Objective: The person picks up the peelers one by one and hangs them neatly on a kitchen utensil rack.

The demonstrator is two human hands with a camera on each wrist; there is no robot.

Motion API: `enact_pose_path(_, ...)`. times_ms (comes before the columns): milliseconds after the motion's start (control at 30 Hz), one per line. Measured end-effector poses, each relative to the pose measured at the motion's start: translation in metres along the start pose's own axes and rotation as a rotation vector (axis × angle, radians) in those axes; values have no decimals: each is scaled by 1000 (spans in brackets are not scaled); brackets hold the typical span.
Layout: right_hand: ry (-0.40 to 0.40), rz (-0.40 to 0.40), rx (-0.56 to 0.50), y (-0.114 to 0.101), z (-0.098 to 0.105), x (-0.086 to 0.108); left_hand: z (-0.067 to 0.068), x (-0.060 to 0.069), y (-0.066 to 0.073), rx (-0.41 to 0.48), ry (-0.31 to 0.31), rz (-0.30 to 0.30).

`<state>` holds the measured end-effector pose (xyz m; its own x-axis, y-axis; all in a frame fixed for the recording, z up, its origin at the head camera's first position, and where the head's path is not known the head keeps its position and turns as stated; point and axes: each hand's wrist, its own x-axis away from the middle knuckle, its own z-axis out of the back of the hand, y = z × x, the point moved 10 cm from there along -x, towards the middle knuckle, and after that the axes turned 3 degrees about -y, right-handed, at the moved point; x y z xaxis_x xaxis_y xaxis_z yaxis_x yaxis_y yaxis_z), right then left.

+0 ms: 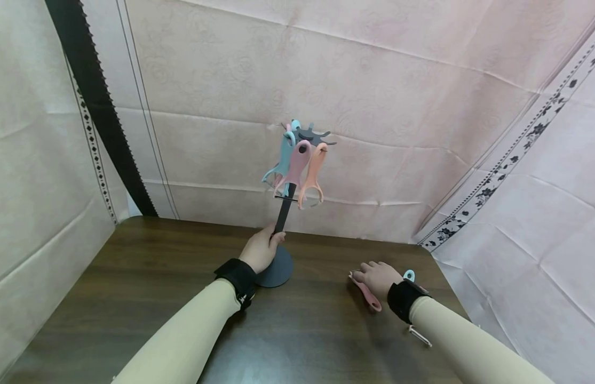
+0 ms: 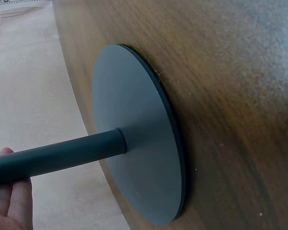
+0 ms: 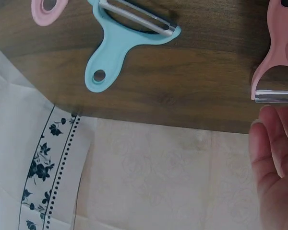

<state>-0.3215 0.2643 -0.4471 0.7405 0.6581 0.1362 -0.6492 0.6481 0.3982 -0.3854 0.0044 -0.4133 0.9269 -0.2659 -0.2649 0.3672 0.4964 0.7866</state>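
My left hand (image 1: pixel 260 249) grips the dark post of a utensil stand (image 2: pixel 57 153), whose round base (image 2: pixel 139 124) is on the table. From the hooks at the stand's top hang a blue peeler (image 1: pixel 284 154), a pink peeler (image 1: pixel 297 162) and an orange peeler (image 1: pixel 314 173); others behind are partly hidden. At the right, my right hand (image 1: pixel 381 278) holds another pink peeler (image 3: pixel 276 40), thumb laid over it and the other fingers stretched past its blade. A light-blue peeler (image 3: pixel 113 48) lies near that wrist.
The brown wooden table (image 1: pixel 148 293) meets a pale cloth backdrop (image 1: pixel 220 149) at its far edge. One more pink peeler (image 3: pixel 50 12) lies under my right forearm, mostly hidden in the head view. Cloth also hangs along both sides.
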Motion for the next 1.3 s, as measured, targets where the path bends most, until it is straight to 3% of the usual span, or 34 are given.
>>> enact_pose_path(400, -51, -10, -5, -1, -11, 3, -2, 0, 2, -5, 7, -5)
enact_pose_path(500, -50, -16, -54, 0, -12, 2, -2, 0, 1, -5, 4, 1)
enact_pose_path(767, -156, -129, -168, 16, -37, -4, -2, -1, -1, -14, 0, -3)
enact_pose_path(967, -139, -151, -234, 21, -32, -3, -3, -2, -2, -14, -1, -4)
enact_pose_path(1133, -188, -185, -306, 24, -37, -1, -4, -2, -4, -8, -10, 5)
enact_pose_path(1300, -197, -193, -284, 25, -45, 2, -3, -1, -5, -13, -5, 15)
